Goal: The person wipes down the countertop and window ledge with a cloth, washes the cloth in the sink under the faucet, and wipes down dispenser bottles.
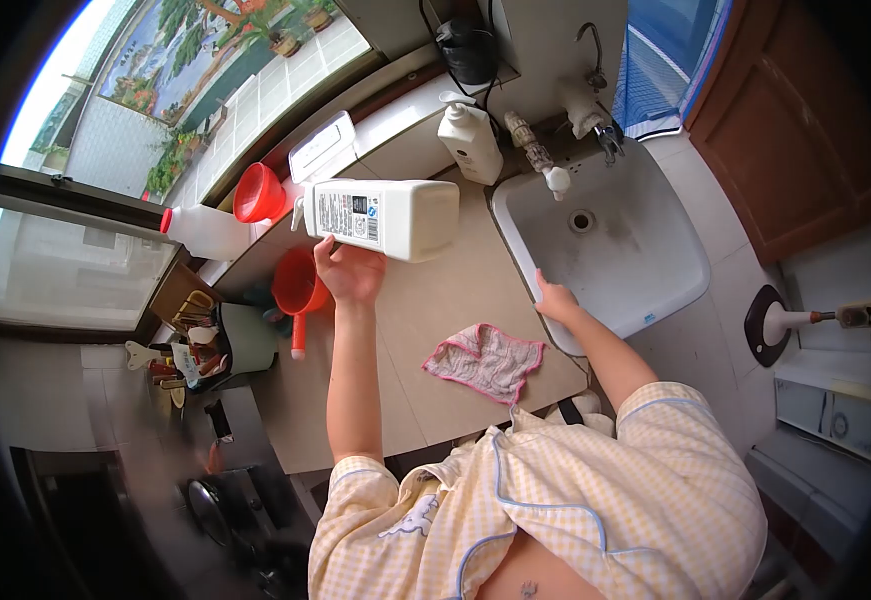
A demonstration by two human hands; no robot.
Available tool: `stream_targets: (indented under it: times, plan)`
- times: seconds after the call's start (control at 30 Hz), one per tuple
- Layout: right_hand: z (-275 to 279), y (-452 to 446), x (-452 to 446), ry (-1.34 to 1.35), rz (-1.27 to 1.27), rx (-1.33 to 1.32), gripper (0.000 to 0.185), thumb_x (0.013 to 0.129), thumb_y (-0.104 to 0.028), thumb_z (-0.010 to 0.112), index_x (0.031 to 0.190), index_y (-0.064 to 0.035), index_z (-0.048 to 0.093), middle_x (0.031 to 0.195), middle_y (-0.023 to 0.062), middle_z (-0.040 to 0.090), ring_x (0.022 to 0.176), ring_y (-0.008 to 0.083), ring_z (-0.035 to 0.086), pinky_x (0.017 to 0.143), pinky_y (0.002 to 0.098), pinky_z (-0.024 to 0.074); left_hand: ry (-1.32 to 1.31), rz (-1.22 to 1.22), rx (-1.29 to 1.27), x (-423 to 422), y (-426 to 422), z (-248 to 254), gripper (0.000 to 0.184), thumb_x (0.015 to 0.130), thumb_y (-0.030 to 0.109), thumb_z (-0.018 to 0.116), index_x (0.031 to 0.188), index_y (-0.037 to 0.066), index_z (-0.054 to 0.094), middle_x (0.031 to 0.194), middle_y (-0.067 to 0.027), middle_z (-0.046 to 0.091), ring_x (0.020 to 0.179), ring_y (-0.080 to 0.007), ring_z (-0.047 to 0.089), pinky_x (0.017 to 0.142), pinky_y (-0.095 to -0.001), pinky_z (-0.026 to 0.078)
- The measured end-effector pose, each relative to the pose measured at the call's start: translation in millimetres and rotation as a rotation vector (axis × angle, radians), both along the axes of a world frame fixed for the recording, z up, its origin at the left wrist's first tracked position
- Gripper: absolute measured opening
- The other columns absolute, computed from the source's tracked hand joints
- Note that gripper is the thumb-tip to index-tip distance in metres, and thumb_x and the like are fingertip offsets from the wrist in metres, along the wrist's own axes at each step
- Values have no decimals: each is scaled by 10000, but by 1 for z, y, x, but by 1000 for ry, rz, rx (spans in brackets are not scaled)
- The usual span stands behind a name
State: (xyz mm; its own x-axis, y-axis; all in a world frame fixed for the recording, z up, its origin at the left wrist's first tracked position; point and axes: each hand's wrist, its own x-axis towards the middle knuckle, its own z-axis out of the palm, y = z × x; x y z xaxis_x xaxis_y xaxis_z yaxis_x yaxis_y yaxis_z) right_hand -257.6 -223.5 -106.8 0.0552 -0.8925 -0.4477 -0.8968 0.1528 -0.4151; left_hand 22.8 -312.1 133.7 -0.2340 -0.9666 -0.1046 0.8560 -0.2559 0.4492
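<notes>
From where I watch, at the far left I have a translucent jug (202, 230) with a red cap, by the window; below it, a utensil holder (253, 345) packed with kitchen tools; next come a red bowl (253, 194) tipped on the ledge and a red dipper (295, 282), its handle pointing toward the person; my left hand (352, 272) is closed around a white bottle (427, 222), keeping it above the bench (395, 345), on its side with the printed label facing me and the pump end to the left; most of the fingers are hidden behind it; farther right, a pump dispenser (472, 150) stands near the sink corner; nearer the person, a crumpled cloth (485, 362) with a pink edge lies on the bench; my right hand (557, 300) is at the left rim of the sink (645, 265); I cannot tell how wide its fingers are; beyond the sink is a brown door (805, 140).
</notes>
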Motion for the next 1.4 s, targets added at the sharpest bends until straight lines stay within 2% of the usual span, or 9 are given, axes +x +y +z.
stream_targets:
  times: [0.1,0.23,0.33,0.57,0.97,1.23,1.3,1.37,1.4]
  plan:
    - [-6,15,-25,-154,-106,127,606,724,-249,577,1265,-71,370,1058,186,555,947,315,552,824,375,443,-61,-63,-60,-15,15,-1,455,717,259,514,1132,75,473,1100,-81,535,1024,-231,499,842,-436,424]
    - [-14,44,-58,-368,-269,-98,415,753,-248,547,1124,-65,514,1018,149,588,936,308,558,811,367,444,-396,47,-16,-35,23,-40,348,714,182,546,1023,56,447,1058,-75,516,981,-212,509,774,-434,471]
    - [-11,61,-84,-438,-290,-145,338,757,-232,558,1037,-43,563,993,155,595,921,305,565,801,354,448,-914,323,-64,-74,30,-52,443,671,57,609,1021,43,339,985,-81,457,863,-157,495,683,-336,491]
    - [-10,117,-124,-535,-367,-133,268,775,-143,539,1015,-25,564,944,136,612,871,219,586,760,301,457,-1446,616,-283,-143,8,-124,763,563,131,650,1170,-57,228,1110,-222,364,1055,-343,387,916,-400,323]
    - [8,141,-145,-586,-356,-253,223,785,-78,504,987,-30,585,799,80,606,699,124,543,663,253,441,-1753,874,-191,-184,-16,-158,756,599,123,627,1200,-46,200,1099,-236,343,1043,-388,353,910,-446,310]
    - [0,109,-103,-470,-298,-228,307,764,-74,504,1067,-36,531,986,128,593,870,235,580,768,323,457,-1586,719,-197,-162,3,-166,867,577,127,677,1242,-41,147,1158,-253,297,1097,-403,310,941,-434,285]
    - [-4,89,-71,-369,-243,-321,425,750,-152,543,1150,-31,462,1096,178,520,1013,308,499,850,378,412,-1614,704,-232,-139,9,-177,730,626,122,649,1226,-11,254,1163,-231,328,1113,-371,326,941,-416,296]
    - [10,64,-41,-323,-177,-177,633,750,-238,577,1266,6,305,1216,228,412,1113,353,417,904,390,375,-1708,588,-357,-102,6,-185,367,703,99,581,1048,9,492,1110,-169,421,1062,-300,412,887,-376,358]
    - [7,54,-26,-252,-186,-115,738,741,-285,596,1291,27,215,1236,262,370,1126,374,399,911,385,372,-1650,641,-268,-89,-1,-178,104,766,91,512,768,20,587,896,-107,552,869,-223,533,764,-330,436]
